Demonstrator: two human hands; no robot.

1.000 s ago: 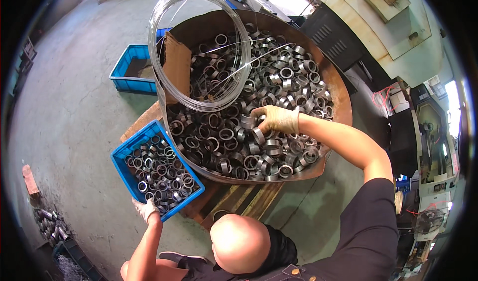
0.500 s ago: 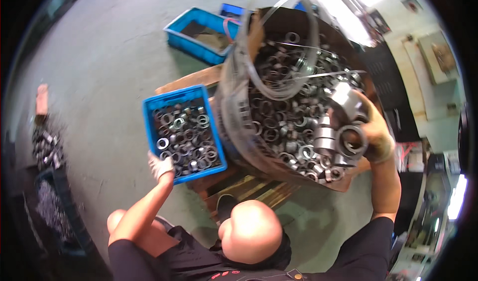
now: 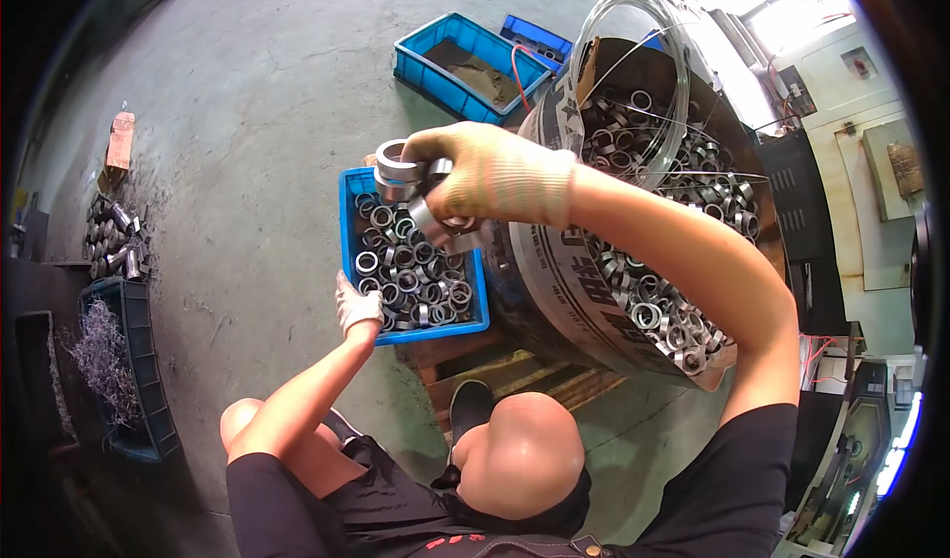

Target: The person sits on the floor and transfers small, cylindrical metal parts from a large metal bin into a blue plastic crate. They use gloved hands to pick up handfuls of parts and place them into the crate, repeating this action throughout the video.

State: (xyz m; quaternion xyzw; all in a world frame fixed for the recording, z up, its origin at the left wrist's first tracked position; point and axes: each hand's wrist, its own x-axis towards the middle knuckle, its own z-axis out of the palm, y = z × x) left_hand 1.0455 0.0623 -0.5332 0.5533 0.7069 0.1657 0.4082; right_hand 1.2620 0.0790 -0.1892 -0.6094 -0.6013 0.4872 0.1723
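Note:
My right hand [image 3: 500, 174], in a yellowish knit glove, is closed around several metal rings [image 3: 397, 170]. It hangs over the far part of a blue plastic crate [image 3: 435, 335], hiding its far right corner. Inside the crate lie many loose metal rings [image 3: 401, 279]. In a white glove, my left hand [image 3: 358, 307] is closed on the crate's near left rim. To the right stands a large round drum [image 3: 539, 291], heaped with the same kind of rings [image 3: 648, 316]; my right forearm crosses above it.
A clear coiled strap [image 3: 683, 73] loops over the drum's far side. Beneath the drum and crate is a wooden pallet [image 3: 515, 372]. Another blue crate [image 3: 450, 88] with brown material stands beyond. At left are a dark bin of metal shavings [image 3: 148, 390] and piled metal parts [image 3: 114, 236].
My right hand has swung left with the metal rings, from over the drum to over the blue crate. My left hand remains at the crate's rim. The whole view has shifted.

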